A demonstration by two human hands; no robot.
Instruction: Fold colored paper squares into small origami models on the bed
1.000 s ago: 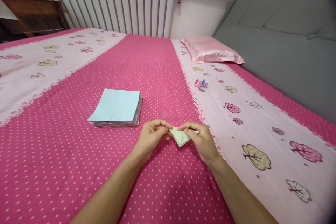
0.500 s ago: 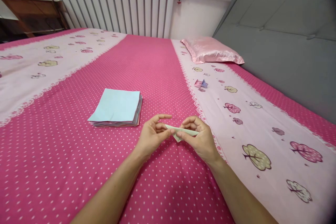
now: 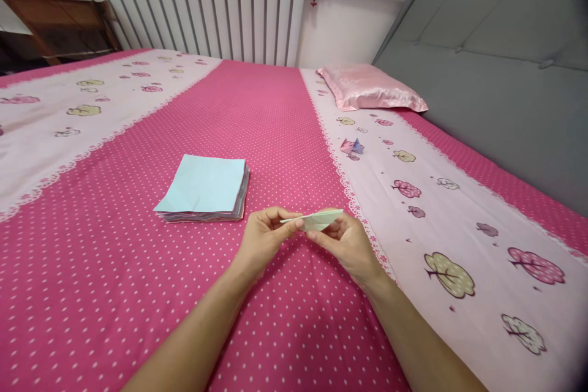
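A small piece of pale green folded paper (image 3: 321, 219) is held between my two hands over the pink dotted bedspread (image 3: 294, 331). My left hand (image 3: 266, 236) pinches its left part between thumb and fingers. My right hand (image 3: 344, 242) is closed on the lower right part, the thumb pointing left and the other fingers curled behind the paper. The fingers partly hide its lower edge. To the left of my hands lies a stack of square paper sheets (image 3: 206, 184) with a light blue sheet on top.
Two small folded paper pieces, one pink and one purple (image 3: 358, 146), sit ahead on the right. Farther back is a pink satin pillow (image 3: 370, 89) near the grey headboard (image 3: 482, 55). A white radiator (image 3: 206, 9) runs along the wall, with a wooden desk (image 3: 59, 18) at far left.
The folded paper has tilted and risen slightly, showing more of its face. My left fingers have closed in on it, and my right thumb has slid to its lower edge.
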